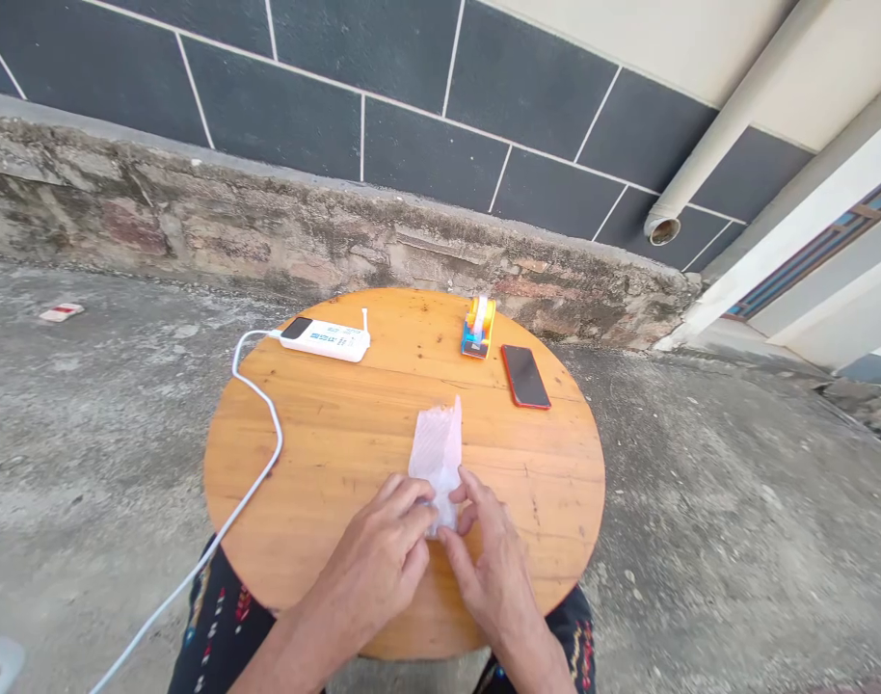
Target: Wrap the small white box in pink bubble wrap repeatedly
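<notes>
A pale pink, see-through sheet (438, 445), textured like bubble wrap, lies folded near the middle of the round wooden table (325, 434). Its far end is ragged, with one corner sticking up. My left hand (389, 540) has its fingers curled over the near left side of the sheet. From the right, my right hand (488, 549) grips the near end between thumb and bent fingers. Both hands touch the sheet, with the fingertips close together. Whether anything is wrapped inside it cannot be made out.
A yellow and blue tape dispenser (477, 328) stands at the table's back edge. A red-edged phone (525, 376) lies to its right. At the back left sits a white device (326, 339), its white cable (276, 424) running down off the left side. A stone-based wall (267, 231) rises behind.
</notes>
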`<state>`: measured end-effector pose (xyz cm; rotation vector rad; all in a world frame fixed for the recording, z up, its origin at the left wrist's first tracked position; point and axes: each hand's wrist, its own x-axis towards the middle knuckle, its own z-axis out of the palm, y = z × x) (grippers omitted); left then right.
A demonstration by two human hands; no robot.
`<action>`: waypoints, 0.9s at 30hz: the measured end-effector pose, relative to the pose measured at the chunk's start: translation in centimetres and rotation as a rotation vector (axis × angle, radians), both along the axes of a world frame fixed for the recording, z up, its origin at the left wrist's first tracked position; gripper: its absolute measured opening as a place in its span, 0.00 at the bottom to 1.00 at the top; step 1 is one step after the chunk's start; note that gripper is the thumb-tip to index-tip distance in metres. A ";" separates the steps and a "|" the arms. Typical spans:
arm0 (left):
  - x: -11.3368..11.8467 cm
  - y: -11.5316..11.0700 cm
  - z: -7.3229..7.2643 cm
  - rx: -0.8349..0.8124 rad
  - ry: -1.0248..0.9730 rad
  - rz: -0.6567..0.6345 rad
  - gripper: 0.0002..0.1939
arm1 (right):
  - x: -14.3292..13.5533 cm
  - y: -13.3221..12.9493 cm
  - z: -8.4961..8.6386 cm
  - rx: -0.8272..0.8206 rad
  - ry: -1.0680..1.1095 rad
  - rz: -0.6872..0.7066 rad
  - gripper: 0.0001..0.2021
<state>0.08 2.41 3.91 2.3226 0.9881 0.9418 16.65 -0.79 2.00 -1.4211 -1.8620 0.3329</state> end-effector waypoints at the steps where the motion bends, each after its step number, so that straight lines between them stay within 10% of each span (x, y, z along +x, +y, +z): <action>1: 0.0 0.0 0.2 -0.008 -0.004 0.004 0.14 | 0.1 0.0 0.1 0.003 -0.014 -0.003 0.28; 15: 1.2 -0.1 -0.2 0.040 -0.021 0.195 0.11 | 1.4 0.1 2.1 0.019 -0.110 0.071 0.23; 27: 1.3 0.4 0.5 0.047 0.071 0.168 0.12 | 2.3 7.7 4.7 0.075 -0.483 0.187 0.16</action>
